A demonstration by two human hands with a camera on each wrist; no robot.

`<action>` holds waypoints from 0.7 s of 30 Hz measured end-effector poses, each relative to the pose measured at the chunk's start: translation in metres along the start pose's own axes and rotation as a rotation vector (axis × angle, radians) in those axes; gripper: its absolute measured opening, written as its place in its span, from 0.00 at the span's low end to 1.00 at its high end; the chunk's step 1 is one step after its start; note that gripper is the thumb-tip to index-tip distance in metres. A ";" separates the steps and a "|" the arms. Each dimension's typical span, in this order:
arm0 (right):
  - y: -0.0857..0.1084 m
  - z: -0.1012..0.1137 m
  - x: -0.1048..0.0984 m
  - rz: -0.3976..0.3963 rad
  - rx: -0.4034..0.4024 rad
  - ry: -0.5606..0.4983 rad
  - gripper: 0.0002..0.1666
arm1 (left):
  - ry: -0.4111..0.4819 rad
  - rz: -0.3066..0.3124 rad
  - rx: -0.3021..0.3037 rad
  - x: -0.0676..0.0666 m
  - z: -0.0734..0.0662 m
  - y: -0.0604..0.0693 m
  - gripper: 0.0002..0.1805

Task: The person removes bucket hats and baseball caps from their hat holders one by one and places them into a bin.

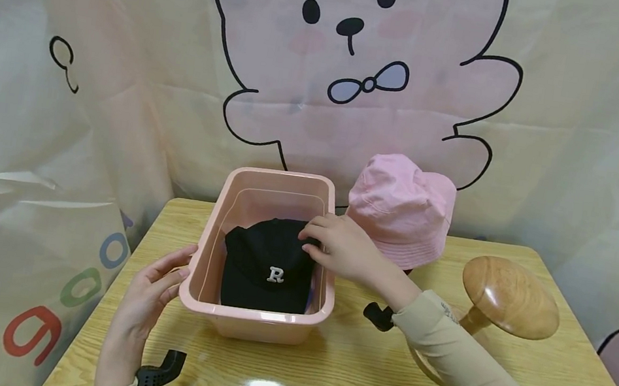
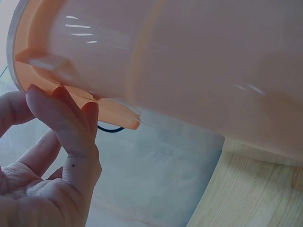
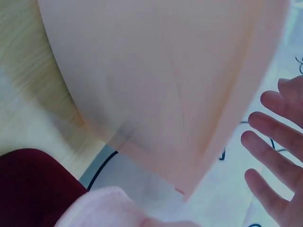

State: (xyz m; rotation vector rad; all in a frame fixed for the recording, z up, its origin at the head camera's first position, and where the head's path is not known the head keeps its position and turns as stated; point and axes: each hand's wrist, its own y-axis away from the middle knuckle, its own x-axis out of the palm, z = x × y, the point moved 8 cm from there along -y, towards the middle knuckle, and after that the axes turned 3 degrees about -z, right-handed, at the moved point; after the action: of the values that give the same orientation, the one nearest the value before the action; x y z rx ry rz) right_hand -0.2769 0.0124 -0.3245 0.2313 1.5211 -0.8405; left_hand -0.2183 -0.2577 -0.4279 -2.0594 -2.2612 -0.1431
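Note:
A pink bin stands on the table with a black cap inside, its white letter R facing up. At the bin's left side my left hand grips the rim; the left wrist view shows bent fingers of this hand against the lip of the bin. My right hand reaches over the right rim, fingertips at the cap's upper right edge; whether they touch it I cannot tell. In the right wrist view the right hand's fingers are spread beside the bin, holding nothing visible.
A pink bucket hat stands behind my right forearm, on something dark red that is mostly hidden. To the right is a wooden stand with a rounded top, partly behind my sleeve. A printed curtain hangs behind the wooden table.

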 end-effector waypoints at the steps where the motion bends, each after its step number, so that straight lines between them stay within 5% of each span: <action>1: 0.001 -0.002 -0.003 -0.012 0.011 -0.005 0.09 | 0.000 0.000 0.000 0.000 0.000 0.000 0.19; 7: 0.006 -0.011 -0.015 -0.035 0.067 -0.039 0.09 | -0.004 0.000 0.003 -0.001 0.001 0.000 0.20; 21: 0.014 -0.022 -0.041 -0.118 0.041 -0.008 0.09 | 0.015 0.012 0.015 0.000 0.000 0.000 0.19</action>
State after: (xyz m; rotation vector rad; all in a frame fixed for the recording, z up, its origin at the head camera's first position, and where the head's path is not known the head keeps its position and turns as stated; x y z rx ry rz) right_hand -0.2791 0.0494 -0.2934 0.1693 1.5225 -0.9653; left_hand -0.2185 -0.2575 -0.4277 -2.0574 -2.2337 -0.1396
